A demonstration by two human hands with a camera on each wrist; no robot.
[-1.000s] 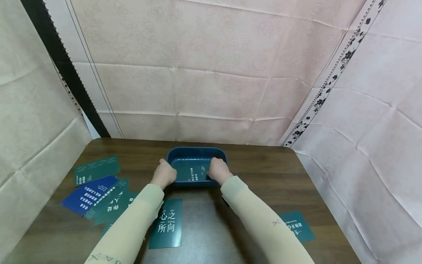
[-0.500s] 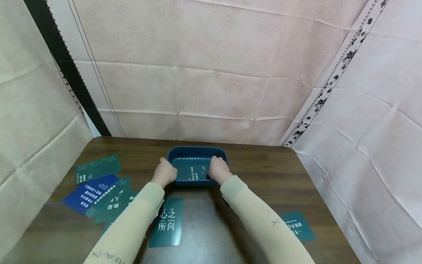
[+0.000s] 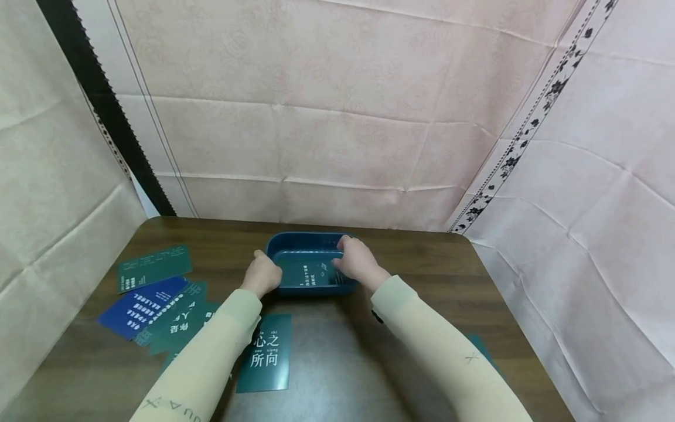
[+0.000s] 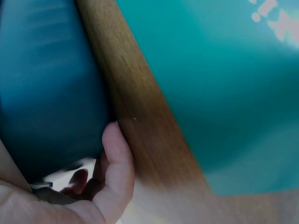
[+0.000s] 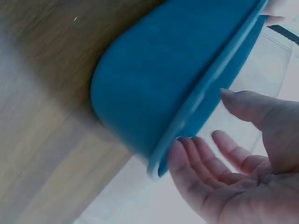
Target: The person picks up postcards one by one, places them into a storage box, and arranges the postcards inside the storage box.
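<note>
A dark blue rectangular tray (image 3: 308, 238) stands near the table's far edge, with a green printed card (image 3: 308, 273) lying in it. At its left end, my left hand (image 3: 261, 275) grips the wall; the left wrist view shows a finger curled against the tray's outer side (image 4: 51, 93). My right hand (image 3: 361, 262) is at the opposite end with thumb and fingers spread apart. Seen from the right wrist, the fingertips of this hand (image 5: 233, 172) lie right at the tray's rim (image 5: 205, 88), and the fingers are loosely bent without pinching it.
Closer to me on the table (image 3: 337, 351) lies a green card (image 3: 269, 357) with white characters. Several green cards (image 3: 155, 268) and a blue card (image 3: 139, 310) overlap at the left. Beneath my right sleeve another green card (image 3: 480, 346) partly shows. Cloth (image 3: 343, 146) hangs behind the table.
My right hand has loosened from the tray's right end, its fingers spreading as it shifted slightly right and up. The left hand keeps its grip, and the tray stays nearly in place.
</note>
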